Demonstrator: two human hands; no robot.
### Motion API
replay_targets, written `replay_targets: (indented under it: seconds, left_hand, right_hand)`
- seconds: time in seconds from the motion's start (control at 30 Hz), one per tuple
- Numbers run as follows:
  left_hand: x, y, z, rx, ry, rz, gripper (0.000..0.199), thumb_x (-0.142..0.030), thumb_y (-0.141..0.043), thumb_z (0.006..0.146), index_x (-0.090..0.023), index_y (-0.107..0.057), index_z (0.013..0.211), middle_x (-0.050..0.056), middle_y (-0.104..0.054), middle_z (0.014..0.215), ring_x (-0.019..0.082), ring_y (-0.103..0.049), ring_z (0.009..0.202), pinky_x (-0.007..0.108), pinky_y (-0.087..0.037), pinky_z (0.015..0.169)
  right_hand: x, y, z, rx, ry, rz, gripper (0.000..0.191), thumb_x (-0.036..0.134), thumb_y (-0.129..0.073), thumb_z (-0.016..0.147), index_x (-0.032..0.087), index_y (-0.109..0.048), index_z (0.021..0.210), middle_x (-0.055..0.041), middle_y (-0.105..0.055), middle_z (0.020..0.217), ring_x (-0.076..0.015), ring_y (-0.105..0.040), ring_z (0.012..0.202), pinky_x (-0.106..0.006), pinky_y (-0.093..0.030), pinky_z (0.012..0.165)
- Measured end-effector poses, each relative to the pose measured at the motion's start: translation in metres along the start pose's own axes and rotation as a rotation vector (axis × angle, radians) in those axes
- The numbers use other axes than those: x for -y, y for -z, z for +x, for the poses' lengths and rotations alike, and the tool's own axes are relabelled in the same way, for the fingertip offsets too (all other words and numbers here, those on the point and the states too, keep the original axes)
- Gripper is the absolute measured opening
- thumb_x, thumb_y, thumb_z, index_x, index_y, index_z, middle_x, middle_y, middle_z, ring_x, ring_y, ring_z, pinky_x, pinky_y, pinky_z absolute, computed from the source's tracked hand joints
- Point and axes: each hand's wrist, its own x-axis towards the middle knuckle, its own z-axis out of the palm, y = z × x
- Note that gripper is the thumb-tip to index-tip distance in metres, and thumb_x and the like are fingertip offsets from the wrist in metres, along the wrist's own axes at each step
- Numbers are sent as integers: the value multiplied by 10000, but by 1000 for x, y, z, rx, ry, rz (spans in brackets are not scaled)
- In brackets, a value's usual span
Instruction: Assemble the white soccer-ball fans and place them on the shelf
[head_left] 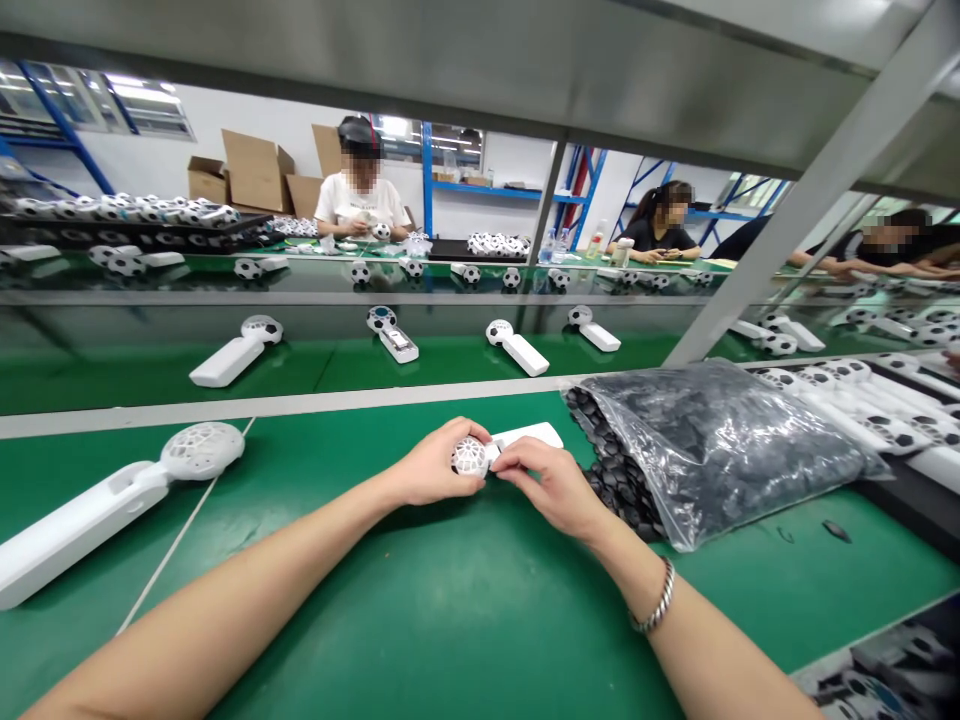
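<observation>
A white handheld fan point(534, 436) with a round, grille-covered football-style head lies over the green table in front of me. My left hand point(429, 468) is closed around its round head, thumb and fingers on opposite sides. At the neck, between head and handle, my right hand point(553, 488) pinches with thumb and forefinger; whatever is between those fingertips is too small to make out. The fan's handle points to the right, past my right fingers. To the right of that hand, a clear plastic bag point(720, 460) spills many small black pieces point(619, 470) from its open end.
A larger-looking white fan point(112, 515) lies at left. Beyond the table's pale edge, several fans, one a fan with an opened handle point(394, 335), lie on a green belt point(330, 365). A tray of fans point(922, 490) stands right. A slanted metal post point(780, 210) rises there. Co-workers sit opposite.
</observation>
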Motion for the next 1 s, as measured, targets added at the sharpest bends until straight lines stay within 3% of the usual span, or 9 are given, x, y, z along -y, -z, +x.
replay_targets:
  seconds: [0.2, 0.4, 0.63, 0.77, 0.87, 1.0]
  left_hand:
    - [0, 0, 0, 59, -56, 0, 487, -338, -691, 592, -209, -501, 1022, 28, -491, 994, 195, -504, 906, 313, -424, 795]
    - [-3, -5, -1, 14, -24, 7, 369, -259, -622, 619, -212, -507, 966, 14, -502, 945, 187, -510, 859, 304, -428, 748]
    - [-5, -10, 0, -37, -32, 72, 330, -226, -582, 617, -210, -491, 933, 10, -502, 905, 179, -503, 803, 286, -414, 669]
    - [-6, -12, 0, -70, -62, 82, 334, -196, -587, 584, -214, -509, 908, 8, -510, 884, 191, -492, 823, 302, -400, 705]
    - [-6, -13, -1, -117, 72, -216, 358, -140, -643, 500, -214, -548, 837, -9, -526, 852, 184, -489, 824, 296, -392, 738]
    - [2, -2, 8, -206, 298, -601, 382, -178, -723, 469, -183, -544, 806, -16, -545, 751, 135, -511, 670, 249, -414, 603]
  right_hand:
    - [1, -9, 1, 29, 38, 12, 132, 141, -533, 800, 231, -624, 832, -23, -629, 828, -165, -562, 834, -328, -443, 775]
    - [-5, -13, 3, -40, -42, 3, 19, 206, -608, 750, 208, -600, 767, -12, -594, 754, -158, -548, 757, -302, -443, 705]
    - [-15, -13, 7, -54, -145, 54, 145, 303, -661, 702, 197, -565, 720, 10, -569, 712, -138, -536, 687, -265, -435, 642]
    - [-17, -15, 7, -35, -180, 62, 165, 298, -674, 688, 193, -550, 718, 13, -559, 705, -136, -525, 674, -260, -434, 632]
    - [-16, -16, 9, -30, -169, 43, 151, 301, -655, 708, 192, -552, 725, 6, -564, 717, -140, -524, 683, -269, -435, 645]
    - [-14, -7, 10, -103, -111, -39, 149, 329, -606, 757, 196, -557, 803, -21, -572, 791, -161, -527, 760, -285, -431, 679]
